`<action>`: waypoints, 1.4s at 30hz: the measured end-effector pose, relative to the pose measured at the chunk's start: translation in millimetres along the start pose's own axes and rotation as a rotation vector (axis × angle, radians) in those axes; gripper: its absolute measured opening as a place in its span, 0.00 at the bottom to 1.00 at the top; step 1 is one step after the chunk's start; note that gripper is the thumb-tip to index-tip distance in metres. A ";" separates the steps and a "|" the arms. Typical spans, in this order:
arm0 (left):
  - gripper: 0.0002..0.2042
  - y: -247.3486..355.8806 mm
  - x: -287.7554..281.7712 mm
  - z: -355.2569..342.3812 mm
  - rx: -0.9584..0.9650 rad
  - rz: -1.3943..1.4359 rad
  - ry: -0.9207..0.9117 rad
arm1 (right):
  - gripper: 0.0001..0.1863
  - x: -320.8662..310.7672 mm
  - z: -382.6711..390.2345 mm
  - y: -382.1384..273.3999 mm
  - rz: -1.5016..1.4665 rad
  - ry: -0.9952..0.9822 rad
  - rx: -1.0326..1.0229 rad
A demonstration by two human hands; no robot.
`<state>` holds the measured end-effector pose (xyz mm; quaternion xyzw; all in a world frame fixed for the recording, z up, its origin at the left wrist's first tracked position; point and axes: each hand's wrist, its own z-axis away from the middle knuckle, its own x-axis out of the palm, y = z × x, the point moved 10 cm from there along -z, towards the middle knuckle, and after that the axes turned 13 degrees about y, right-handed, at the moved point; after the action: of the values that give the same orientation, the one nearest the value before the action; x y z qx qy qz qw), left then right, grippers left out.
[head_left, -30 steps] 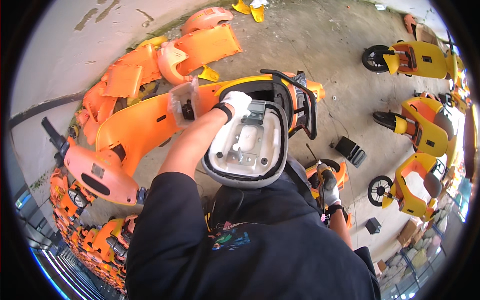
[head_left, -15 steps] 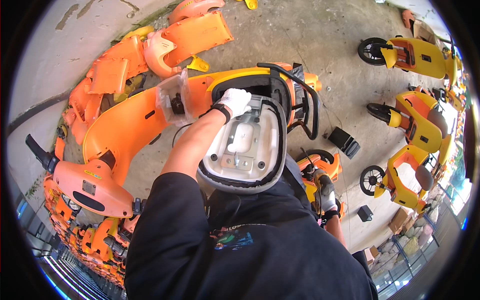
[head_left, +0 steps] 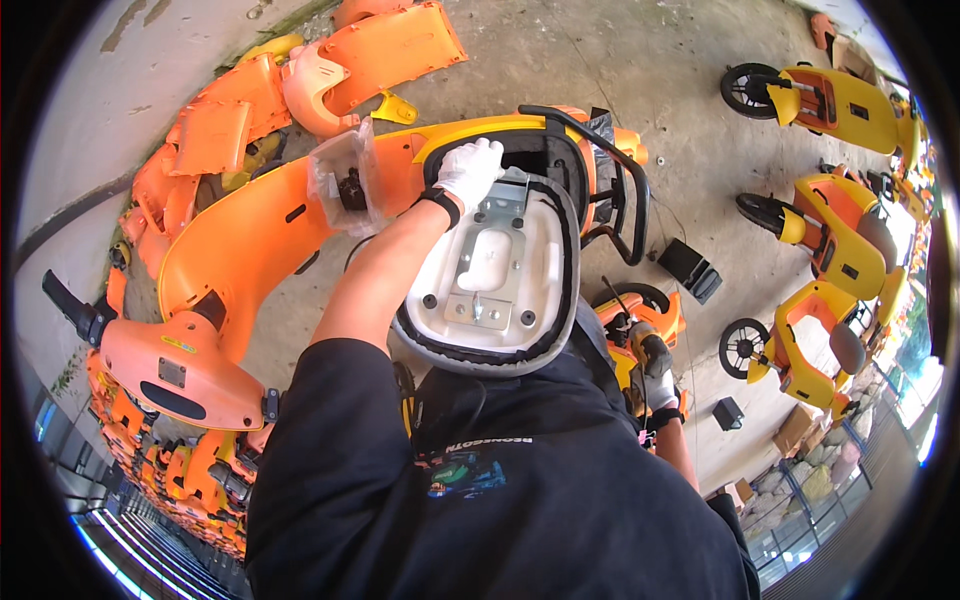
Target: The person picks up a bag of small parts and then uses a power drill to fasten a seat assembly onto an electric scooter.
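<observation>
An orange and yellow scooter stands before me with its seat tipped up against my body. The seat's white underside carries a metal bracket. My left hand, in a white glove, is closed at the bracket's far end, beside the black storage well; anything in its fingers is hidden. Low at my right side, my right hand, also gloved, grips a dark, drill-like power tool. A clear plastic tub with small dark parts sits on the scooter, left of my left hand.
Loose orange panels are piled by the wall at far left. A black grab rail curves round the scooter's rear. Black boxes lie on the floor to the right, and several yellow scooters stand beyond.
My left hand has shifted slightly left and away from me, showing more of the bracket's far end. My right hand still holds the tool low at my side.
</observation>
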<state>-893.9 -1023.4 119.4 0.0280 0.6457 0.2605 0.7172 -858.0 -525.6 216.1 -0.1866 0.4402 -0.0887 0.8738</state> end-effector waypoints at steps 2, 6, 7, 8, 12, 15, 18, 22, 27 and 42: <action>0.14 -4.7 -3.4 7.3 -0.098 0.046 -0.038 | 0.28 6.5 -0.1 21.5 0.073 -0.015 -0.043; 0.14 -31.5 2.4 22.7 -0.452 0.310 -0.088 | 0.27 14.5 -1.6 29.6 0.139 -0.024 -0.100; 0.13 -34.5 12.2 29.1 -0.486 0.437 -0.100 | 0.27 17.0 -2.7 27.6 0.179 -0.033 -0.109; 0.13 -36.6 21.5 35.6 -0.520 0.565 -0.112 | 0.27 16.8 -3.1 25.5 0.175 -0.031 -0.107; 0.10 -18.6 74.0 58.2 -0.809 1.313 -0.491 | 0.25 12.3 -4.8 14.7 0.215 -0.048 0.029; 0.12 -9.5 59.3 55.2 -0.740 1.243 -0.482 | 0.25 9.0 -6.2 -10.9 0.270 -0.013 -0.127; 0.10 -5.2 49.7 49.5 -0.712 1.204 -0.434 | 0.23 5.2 -3.2 -6.3 0.098 0.100 -0.144; 0.05 -7.0 33.6 42.9 -0.681 1.058 -0.395 | 0.25 11.8 -2.8 10.4 0.080 0.072 -0.105; 0.07 2.5 12.1 22.9 -0.423 0.742 -0.176 | 0.28 23.1 2.8 41.3 0.052 0.040 -0.039; 0.08 29.8 2.3 12.3 -0.014 0.333 0.142 | 0.24 21.5 15.2 45.0 0.038 0.031 0.026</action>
<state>-892.2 -993.1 130.5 0.1111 0.6792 0.3816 0.6170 -833.4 -487.6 190.4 -0.1656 0.4558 -0.0806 0.8708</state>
